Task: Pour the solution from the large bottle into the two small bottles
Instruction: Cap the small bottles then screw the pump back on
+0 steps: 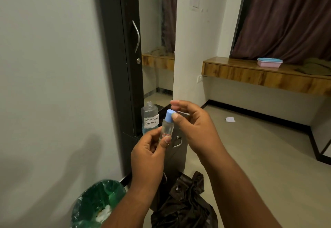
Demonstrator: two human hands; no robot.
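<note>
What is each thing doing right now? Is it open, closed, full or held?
Small bottle: upright, held in the left hand, liquid inside.
Blue cap: on the small bottle, pinched by the right hand.
Large bottle: standing, no cap, partly filled with bluish liquid.
Cupboard door: closed.
Green bin: open, rubbish inside.
Pink and blue trays: stacked on the shelf.

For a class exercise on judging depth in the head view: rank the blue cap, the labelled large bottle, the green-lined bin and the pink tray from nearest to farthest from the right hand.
1. Blue cap: at the right hand fingertips.
2. Labelled large bottle: just left, behind.
3. Green-lined bin: lower left, on the floor.
4. Pink tray: far right, on the wooden shelf.
</note>
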